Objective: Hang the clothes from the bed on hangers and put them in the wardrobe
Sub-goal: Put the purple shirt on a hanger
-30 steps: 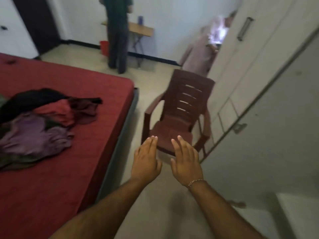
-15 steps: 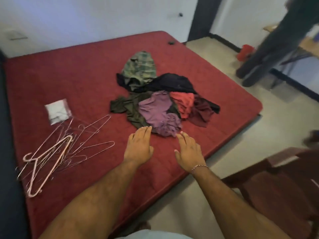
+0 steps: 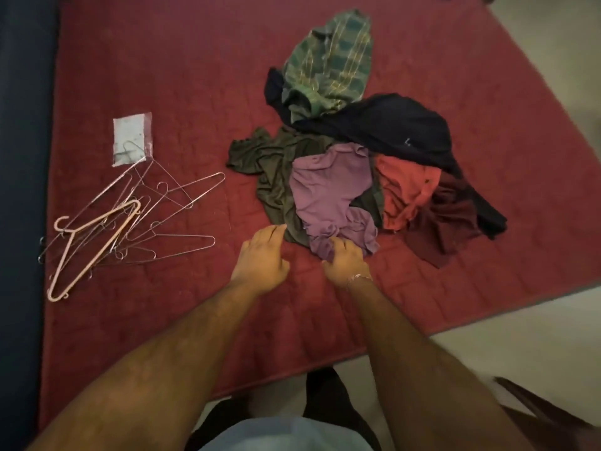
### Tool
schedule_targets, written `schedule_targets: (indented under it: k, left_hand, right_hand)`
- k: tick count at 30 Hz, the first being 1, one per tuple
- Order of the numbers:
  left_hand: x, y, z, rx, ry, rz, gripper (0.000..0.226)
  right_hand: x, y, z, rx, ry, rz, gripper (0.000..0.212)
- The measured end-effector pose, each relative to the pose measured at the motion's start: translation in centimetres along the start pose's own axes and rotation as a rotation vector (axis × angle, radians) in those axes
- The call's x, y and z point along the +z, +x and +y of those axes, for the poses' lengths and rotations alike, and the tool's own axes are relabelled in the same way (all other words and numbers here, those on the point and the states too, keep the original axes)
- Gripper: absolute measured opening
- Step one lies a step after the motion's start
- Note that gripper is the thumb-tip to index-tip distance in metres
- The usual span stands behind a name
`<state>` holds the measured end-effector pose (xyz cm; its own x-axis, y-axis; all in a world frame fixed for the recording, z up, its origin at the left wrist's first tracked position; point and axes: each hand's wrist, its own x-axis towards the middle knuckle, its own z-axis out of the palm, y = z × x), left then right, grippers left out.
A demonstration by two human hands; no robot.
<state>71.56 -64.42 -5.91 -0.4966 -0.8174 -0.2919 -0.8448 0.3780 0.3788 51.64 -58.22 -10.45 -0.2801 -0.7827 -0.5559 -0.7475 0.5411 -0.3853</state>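
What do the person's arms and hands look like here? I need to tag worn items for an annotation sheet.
Both forearms are bare, with no sleeves in view. The right hand has a thin, pale metal-looking chain bracelet at the wrist. The left hand shows no bracelet, watch or glove. No rings can be made out on either hand.

No readable text anywhere. Only a tiny pale mark on the black garment [image 3: 387, 125], too small and blurred to make out as a letter or logo. Faint dark specks on the white packet [image 3: 130, 138], not legible as print. No labels, brands, numbers or signs elsewhere.
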Motion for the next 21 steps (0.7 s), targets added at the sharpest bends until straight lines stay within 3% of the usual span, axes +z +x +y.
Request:
schedule_targets:
  k: [2,8,10,12,14,17,21]
  left_hand:
    - [0.2,1.2,1.4,-0.006,-0.002,-0.030,0.082]
    - [1.1,3.0,2.3,-0.196,-0.063,-0.034,0.080]
    - [1.1,2.8,1.6,-0.214,-0.061,-0.050,0.080]
    - [1.4,2.3,0.3,-0.241,-0.069,-0.060,0.079]
    - [1.8,1.5,-1.3,-0.301,-0.096,-0.063,0.079]
    - [2.3,0.1,-3.4,-0.402,-0.132,-0.071,0.079]
    - [2.3,-1.7,-5.5,-0.436,-0.229,-0.160,0.091]
  right_hand:
    - [0.7,2.8,0.8,0.032,0.078,-0.021,0.099]
    - [2.9,9.6,0.2,0.146,0.240,-0.160,0.073]
    - [3.2,11.1,0.0,0.201,0.298,-0.227,0.084]
    - [5.7,13.7,1.5,0.227,0.418,-0.185,0.096]
    - [8.7,16.2,3.6,0.181,0.546,-0.137,0.072]
    - [4.9,11.2,-0.7,0.190,0.807,-0.134,0.034]
    - [1.2,3.9,-6.6,-0.041,0.980,-0.316,0.020]
